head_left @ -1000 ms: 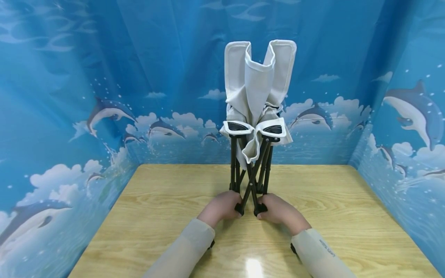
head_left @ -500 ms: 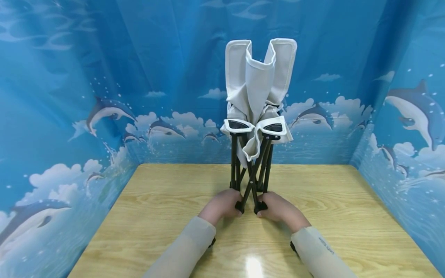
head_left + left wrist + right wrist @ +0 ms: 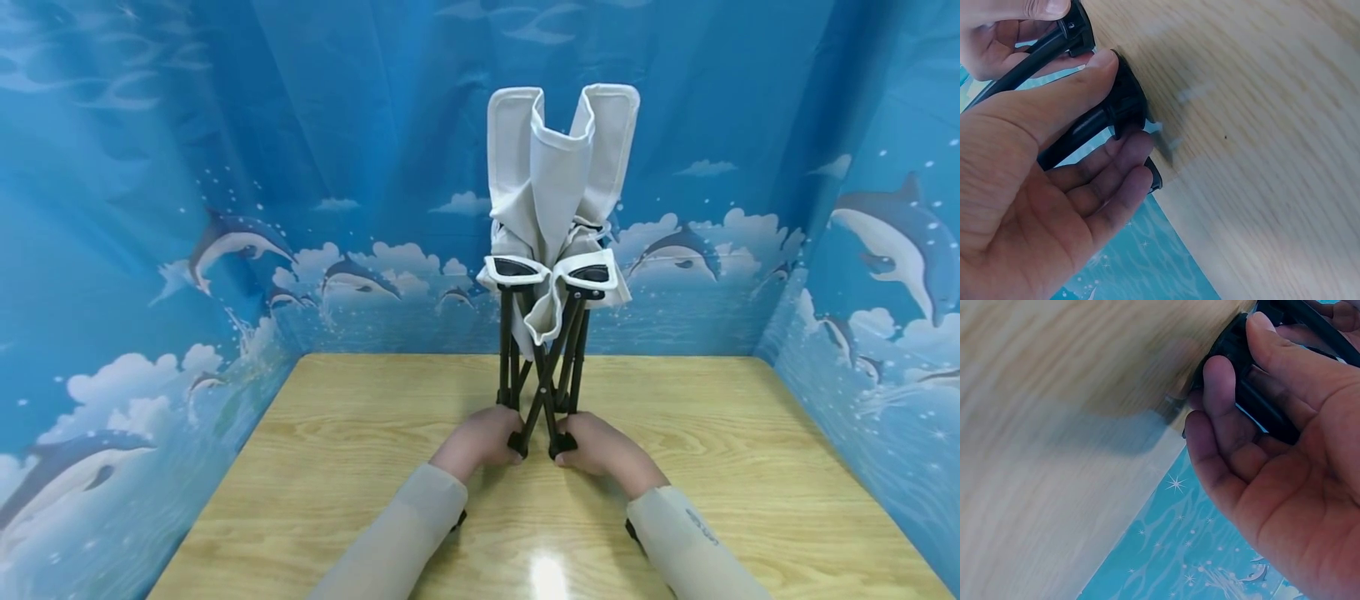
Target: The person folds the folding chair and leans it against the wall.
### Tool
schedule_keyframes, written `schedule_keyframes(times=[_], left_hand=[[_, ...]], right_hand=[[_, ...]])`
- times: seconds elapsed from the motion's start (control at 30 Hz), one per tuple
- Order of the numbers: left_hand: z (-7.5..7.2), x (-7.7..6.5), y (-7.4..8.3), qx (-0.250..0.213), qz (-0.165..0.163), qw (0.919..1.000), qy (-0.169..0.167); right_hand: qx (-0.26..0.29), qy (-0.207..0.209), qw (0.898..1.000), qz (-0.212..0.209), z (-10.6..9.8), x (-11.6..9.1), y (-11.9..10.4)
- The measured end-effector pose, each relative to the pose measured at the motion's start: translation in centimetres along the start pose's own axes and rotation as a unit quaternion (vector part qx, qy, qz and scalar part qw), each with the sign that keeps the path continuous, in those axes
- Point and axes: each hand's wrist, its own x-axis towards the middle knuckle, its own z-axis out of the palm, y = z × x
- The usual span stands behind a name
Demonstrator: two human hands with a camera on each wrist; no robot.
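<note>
A folding camp chair (image 3: pixel 558 179) stands folded upright, its off-white fabric bunched above thin black legs that cross at the front. My left hand (image 3: pixel 486 435) grips the left front foot, thumb on top and fingers curled beneath; the left wrist view shows this black plastic foot (image 3: pixel 1127 94) close over the wood. On the other side my right hand (image 3: pixel 603 446) holds the right front foot (image 3: pixel 561 447). In the right wrist view, thumb and fingers pinch that foot (image 3: pixel 1232 347) from both sides. The rear feet stand farther back, partly hidden by the hands and front legs.
The chair stands on a light wood-grain table (image 3: pixel 360 467), behind its middle and near the back edge. A blue curtain (image 3: pixel 375 167) printed with dolphins and clouds surrounds the table at the back and both sides.
Both hands and the chair's front feet have shifted very slightly away from the body. The grip on each foot looks the same.
</note>
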Motion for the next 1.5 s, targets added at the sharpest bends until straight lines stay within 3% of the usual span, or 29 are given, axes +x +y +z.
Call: schedule_keyframes(times=[0.5, 0.87, 1.5], left_hand=[[-0.2, 0.7, 0.1, 0.008, -0.016, 0.9998, 0.002], [-0.3, 1.0, -0.2, -0.001, -0.007, 1.0000, 0.002], [-0.6, 1.7, -0.6, -0.009, -0.012, 0.9999, 0.003]], right_hand=[[-0.010, 0.008, 1.000, -0.009, -0.1, 0.7, 0.5], [-0.013, 0.004, 1.000, -0.010, -0.4, 1.0, 0.4], [-0.007, -0.001, 1.000, 0.017, -0.6, 1.7, 0.4]])
